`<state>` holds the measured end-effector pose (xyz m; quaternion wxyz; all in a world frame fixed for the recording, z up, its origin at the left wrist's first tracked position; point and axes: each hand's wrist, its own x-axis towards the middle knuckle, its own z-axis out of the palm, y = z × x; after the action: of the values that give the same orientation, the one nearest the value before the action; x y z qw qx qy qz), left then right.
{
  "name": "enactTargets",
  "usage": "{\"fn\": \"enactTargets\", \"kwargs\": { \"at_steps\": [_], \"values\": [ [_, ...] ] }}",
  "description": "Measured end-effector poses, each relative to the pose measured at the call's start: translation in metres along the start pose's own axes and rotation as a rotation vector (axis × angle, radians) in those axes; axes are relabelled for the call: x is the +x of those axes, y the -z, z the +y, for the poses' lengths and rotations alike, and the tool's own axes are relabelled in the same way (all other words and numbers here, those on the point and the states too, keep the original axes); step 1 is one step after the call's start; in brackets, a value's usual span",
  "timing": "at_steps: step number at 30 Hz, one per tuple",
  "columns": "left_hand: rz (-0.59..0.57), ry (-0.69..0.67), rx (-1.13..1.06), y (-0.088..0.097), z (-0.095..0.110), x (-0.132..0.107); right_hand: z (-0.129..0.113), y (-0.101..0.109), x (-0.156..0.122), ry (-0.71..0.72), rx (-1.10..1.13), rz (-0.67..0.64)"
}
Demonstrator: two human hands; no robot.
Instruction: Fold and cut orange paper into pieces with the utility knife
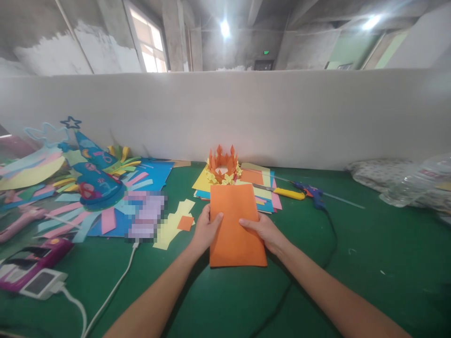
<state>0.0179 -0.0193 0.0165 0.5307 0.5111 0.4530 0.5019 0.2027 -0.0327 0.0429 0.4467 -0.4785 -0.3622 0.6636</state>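
An orange paper sheet [235, 225] lies on the green table [352, 263] in front of me. My left hand [204, 230] grips its left edge, thumb on top. My right hand [265, 231] grips its right edge, thumb also lying on the paper. Just beyond the sheet stands an orange paper crown [221, 165] with yellow bows, on a stack of coloured paper sheets [262, 188].
A yellow-handled cutter [286, 193] and a blue glue gun [312, 193] with a black cord lie at right. A blue paper cone hat [95, 169], paper strips and yellow scraps [174, 224] lie at left, with a phone [40, 282] on a white cable. A plastic bottle [419, 180] is far right.
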Motion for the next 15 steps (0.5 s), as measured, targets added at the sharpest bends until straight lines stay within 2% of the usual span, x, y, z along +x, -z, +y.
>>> {"fn": "enactTargets", "kwargs": {
  "at_steps": [8, 15],
  "values": [
    [0.016, -0.021, 0.061, 0.0, -0.0021, 0.0008, 0.0019, -0.0014, 0.0009, 0.01, -0.002, 0.008],
    [0.006, -0.166, 0.059, -0.0027, 0.0016, -0.0011, 0.0008, -0.0023, -0.0019, 0.012, -0.028, 0.003]
  ]
}}
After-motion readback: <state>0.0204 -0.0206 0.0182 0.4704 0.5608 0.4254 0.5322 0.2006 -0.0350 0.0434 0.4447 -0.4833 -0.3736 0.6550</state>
